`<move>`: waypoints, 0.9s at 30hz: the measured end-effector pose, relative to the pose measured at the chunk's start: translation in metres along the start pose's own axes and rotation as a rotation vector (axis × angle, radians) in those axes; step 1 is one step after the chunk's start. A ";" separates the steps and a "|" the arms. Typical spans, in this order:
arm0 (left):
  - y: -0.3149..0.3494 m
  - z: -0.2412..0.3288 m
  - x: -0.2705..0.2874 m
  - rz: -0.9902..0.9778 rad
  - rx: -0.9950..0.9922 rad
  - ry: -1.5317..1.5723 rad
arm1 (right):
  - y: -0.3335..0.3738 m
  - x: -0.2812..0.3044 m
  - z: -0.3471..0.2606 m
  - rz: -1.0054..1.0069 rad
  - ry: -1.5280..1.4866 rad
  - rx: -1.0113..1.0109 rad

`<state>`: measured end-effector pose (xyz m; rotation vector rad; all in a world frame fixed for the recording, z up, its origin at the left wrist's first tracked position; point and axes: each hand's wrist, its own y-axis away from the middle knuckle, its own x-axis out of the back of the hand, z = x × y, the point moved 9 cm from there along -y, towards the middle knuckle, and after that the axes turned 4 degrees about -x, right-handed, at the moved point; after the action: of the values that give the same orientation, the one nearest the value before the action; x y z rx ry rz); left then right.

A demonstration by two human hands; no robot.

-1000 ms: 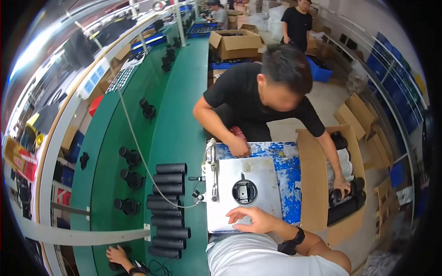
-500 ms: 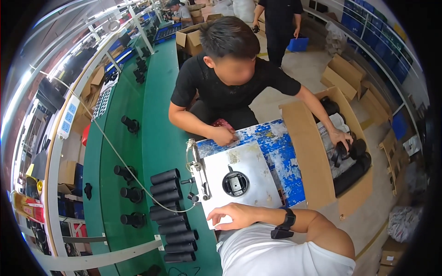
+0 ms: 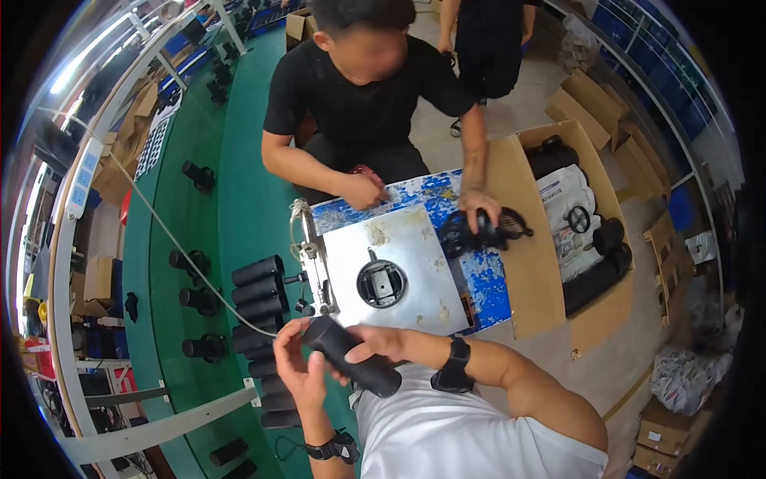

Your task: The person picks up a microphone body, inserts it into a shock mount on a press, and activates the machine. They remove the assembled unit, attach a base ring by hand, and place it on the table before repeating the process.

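A smooth black cylinder (image 3: 351, 357) is tilted in front of my white shirt. My right hand (image 3: 381, 342) grips its side, thumb lying across it. At its upper end, my left hand (image 3: 298, 366) curls its fingers around the rim with the thumb raised beside it; part of that grip is hidden by the cylinder. Just beyond my hands lies a metal plate (image 3: 411, 247) with a round black fixture (image 3: 381, 284) set in it. To the left, several black cylinders (image 3: 258, 290) lie in a row on the green bench.
Across the plate, a seated person's hand (image 3: 482, 212) holds black ringed parts (image 3: 471, 231) over the blue worn tabletop (image 3: 488, 279). An open cardboard box (image 3: 533, 247) with black parts stands right. A metal clamp (image 3: 313, 263) borders the plate; a cable (image 3: 179, 243) crosses the green bench (image 3: 239, 215).
My left hand has come into view, and both hands now hold a black cylinder; the right was empty before. The other person's hand has moved from the box to the tabletop with black parts.
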<state>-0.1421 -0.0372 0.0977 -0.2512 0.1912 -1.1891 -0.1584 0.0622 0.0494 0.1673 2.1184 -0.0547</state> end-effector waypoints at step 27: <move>0.025 -0.047 -0.098 -0.621 0.493 0.310 | 0.116 0.030 -0.089 0.334 0.159 0.799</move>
<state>-0.1682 0.0589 0.0472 0.3371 0.0828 -1.8456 -0.2322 0.1898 0.0742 1.0177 2.0860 -0.7072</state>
